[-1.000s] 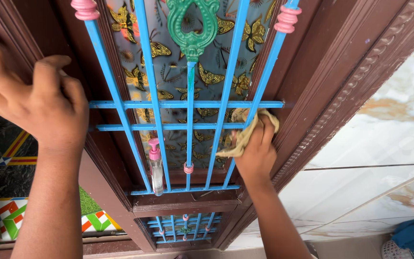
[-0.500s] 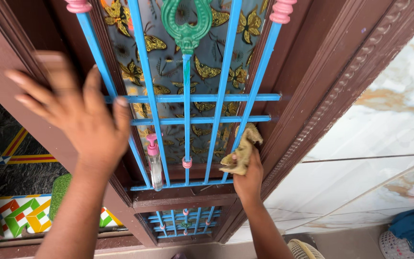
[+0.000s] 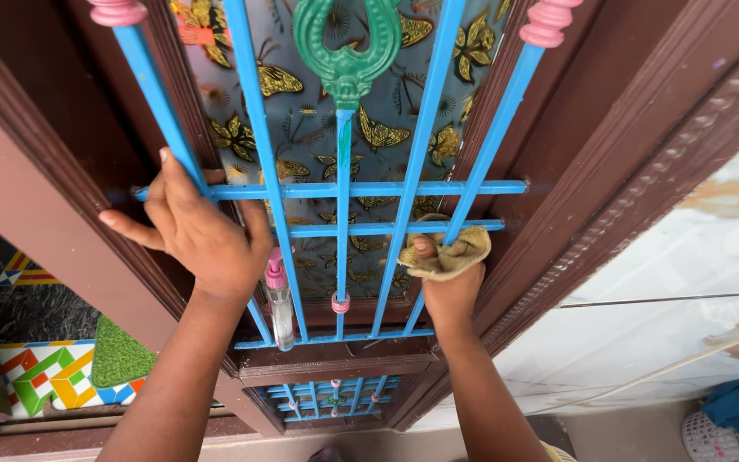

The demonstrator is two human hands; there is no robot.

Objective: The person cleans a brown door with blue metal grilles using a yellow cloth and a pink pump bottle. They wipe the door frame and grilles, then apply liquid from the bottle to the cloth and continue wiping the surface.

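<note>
Brown door frame point(image 3: 609, 171) with blue grille point(image 3: 344, 190) is being wiped. Yellow cloth point(image 3: 451, 255) is pinched in right hand point(image 3: 448, 287) against a bar; left hand point(image 3: 203, 235), fingers spread, braces the grille. Lower bars likely call for wiping next.

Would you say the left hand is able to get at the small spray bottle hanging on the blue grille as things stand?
Probably yes. The left hand rests on the blue grille just beside the spray bottle, whose pink top sits right by the palm, and nothing lies between them. The right hand holds a cloth further over.
</note>
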